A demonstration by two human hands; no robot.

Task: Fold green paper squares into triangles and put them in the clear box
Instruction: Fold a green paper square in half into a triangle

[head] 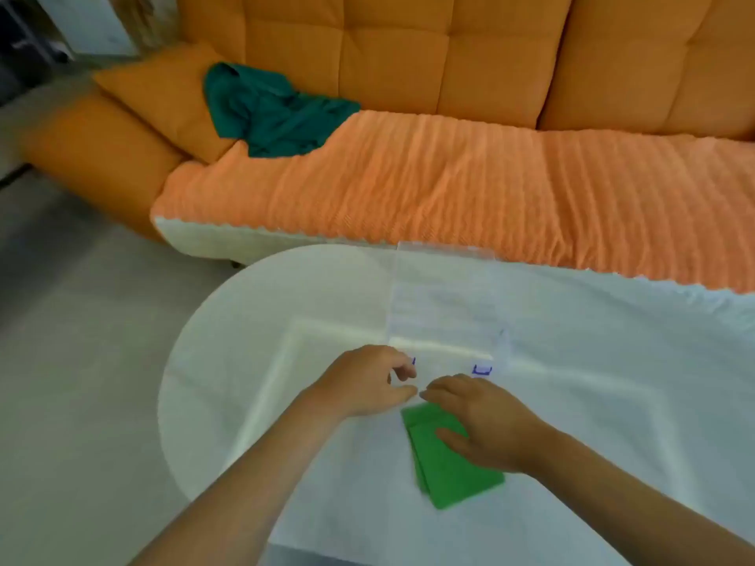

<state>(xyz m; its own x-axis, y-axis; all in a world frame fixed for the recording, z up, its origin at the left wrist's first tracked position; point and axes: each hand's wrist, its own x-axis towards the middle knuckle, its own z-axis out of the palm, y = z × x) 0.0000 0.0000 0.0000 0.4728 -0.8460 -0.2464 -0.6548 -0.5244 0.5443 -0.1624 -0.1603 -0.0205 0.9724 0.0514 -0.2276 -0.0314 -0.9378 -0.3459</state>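
A stack of bright green paper squares [453, 471] lies on the white cloth-covered table [613, 402], near the person and slightly right of the table's middle. The stack is a little fanned, so the edges of the lower sheets show along its left side.

The right hand [484, 422] rests palm down on the far part of the stack. Its thumb lies across the green surface and its fingers [439, 392], only gently bent, reach past the stack's far edge toward the left. The near right corner of the stack sticks out uncovered beside the wrist. This hand lies on the paper and does not close round it.

The left hand [367, 381] hovers just left of the stack's far corner, apart from the paper. Its fingers are curled with the thumb tip near the right fingertips. Motion blur hides whether it pinches anything.

Just beyond both hands stands the clear plastic box [445, 304], with two small blue latches [482, 369] on its near side. No green paper shows inside it.

Past the table is an orange sofa [449, 55] with a ribbed orange throw [449, 189] over its seat. A crumpled teal cloth [269, 112] lies at its left end.
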